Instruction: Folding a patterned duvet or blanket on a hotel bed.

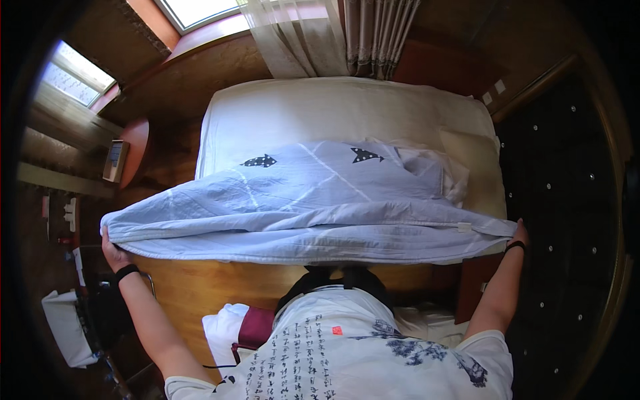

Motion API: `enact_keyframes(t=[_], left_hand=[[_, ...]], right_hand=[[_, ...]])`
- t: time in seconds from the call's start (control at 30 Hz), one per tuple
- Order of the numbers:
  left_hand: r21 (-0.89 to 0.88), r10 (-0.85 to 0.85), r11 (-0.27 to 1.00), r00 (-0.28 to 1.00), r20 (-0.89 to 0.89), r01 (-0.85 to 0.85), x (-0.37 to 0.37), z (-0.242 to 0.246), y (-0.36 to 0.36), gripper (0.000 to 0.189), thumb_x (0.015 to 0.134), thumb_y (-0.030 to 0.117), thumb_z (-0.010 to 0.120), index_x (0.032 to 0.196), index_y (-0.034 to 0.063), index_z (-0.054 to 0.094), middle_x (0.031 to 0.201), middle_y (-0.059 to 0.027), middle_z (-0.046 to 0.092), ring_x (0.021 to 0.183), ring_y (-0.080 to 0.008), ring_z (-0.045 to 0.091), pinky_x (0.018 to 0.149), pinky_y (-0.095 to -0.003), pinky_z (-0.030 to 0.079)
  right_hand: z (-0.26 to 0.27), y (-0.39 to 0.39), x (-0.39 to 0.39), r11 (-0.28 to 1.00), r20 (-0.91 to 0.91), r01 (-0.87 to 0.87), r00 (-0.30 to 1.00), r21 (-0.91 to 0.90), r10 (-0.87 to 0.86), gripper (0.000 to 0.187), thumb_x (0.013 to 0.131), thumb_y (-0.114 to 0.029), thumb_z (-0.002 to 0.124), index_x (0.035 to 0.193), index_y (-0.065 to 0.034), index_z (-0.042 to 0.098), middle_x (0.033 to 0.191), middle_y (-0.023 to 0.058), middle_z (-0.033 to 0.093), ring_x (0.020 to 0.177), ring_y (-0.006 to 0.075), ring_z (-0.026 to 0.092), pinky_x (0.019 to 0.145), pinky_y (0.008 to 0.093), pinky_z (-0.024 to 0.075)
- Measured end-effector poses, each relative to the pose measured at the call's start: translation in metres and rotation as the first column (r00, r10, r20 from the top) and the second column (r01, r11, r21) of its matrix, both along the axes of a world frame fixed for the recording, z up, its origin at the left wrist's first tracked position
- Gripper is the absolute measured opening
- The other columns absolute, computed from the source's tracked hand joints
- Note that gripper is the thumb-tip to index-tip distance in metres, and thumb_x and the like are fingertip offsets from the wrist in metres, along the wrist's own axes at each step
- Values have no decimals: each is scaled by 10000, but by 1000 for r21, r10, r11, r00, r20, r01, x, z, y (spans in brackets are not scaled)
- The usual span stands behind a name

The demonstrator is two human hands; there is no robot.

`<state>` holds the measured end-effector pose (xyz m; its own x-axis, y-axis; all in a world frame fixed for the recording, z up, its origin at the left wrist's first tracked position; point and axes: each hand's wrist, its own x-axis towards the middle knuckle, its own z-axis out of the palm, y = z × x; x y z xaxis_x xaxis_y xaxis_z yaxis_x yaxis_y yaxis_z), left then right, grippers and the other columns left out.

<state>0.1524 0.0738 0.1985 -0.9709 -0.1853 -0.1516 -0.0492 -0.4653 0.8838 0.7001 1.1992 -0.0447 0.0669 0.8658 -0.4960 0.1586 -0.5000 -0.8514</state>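
A light blue fabric cover (320,175), with white lines and dark spotted fish-like shapes, stretches across the near part of the bed. My left hand (115,250) grips one end of its near edge, out past the bed's left side. At the opposite end, my right hand (521,234) holds the other corner, close to the dark padded panel. Between my hands the near edge hangs taut in long folds, and a small pale tag shows toward the right. Beyond the cover lies a cream-white sheeted mattress (325,102). Some crumpled white cloth (457,182) sticks out at the cover's right.
A dark padded panel with shiny studs (550,210) borders the bed's right side. Curtains (380,37) hang behind it. A rounded reddish table (137,145) bears a box (116,160) at left. White and maroon bedding (225,330) is beside me on the wooden floor (185,285).
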Motion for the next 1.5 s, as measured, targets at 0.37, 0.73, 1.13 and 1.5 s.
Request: enact_keyframes(t=[0.37,0.73,1.13,1.5], left_hand=[[-522,-190,840,981,-31,147,48,-22,112,351,1012,147,409,1319,1,499,1267,-165,573,1112,-270,597,981,-399,489],[-249,-365,881,913,180,402,100,-95,310,239,990,147,525,1196,30,559,1103,-67,647,991,-162,624,896,-321,494],[-310,-445,758,802,399,574,176,-120,389,166,894,89,569,1041,28,618,929,-2,636,828,-96,573,781,-263,457],[-297,-451,739,771,450,605,198,-135,411,161,871,88,577,1013,26,623,897,7,622,800,-87,548,746,-245,432]], right_hand=[[-61,-77,-102,254,761,-885,465,389,453,237,868,-138,584,1058,-22,664,1081,127,659,1019,264,621,928,371,474],[84,-334,-241,-241,967,-961,78,137,242,19,817,-72,569,811,-70,587,801,100,588,704,230,660,559,332,559],[116,-387,-264,-484,976,-868,-190,-116,108,92,766,-121,624,831,-57,638,802,73,572,745,204,635,544,303,520],[69,-425,-250,-651,974,-759,-171,-34,150,181,800,-162,575,763,1,644,780,113,541,713,245,577,505,347,458]])
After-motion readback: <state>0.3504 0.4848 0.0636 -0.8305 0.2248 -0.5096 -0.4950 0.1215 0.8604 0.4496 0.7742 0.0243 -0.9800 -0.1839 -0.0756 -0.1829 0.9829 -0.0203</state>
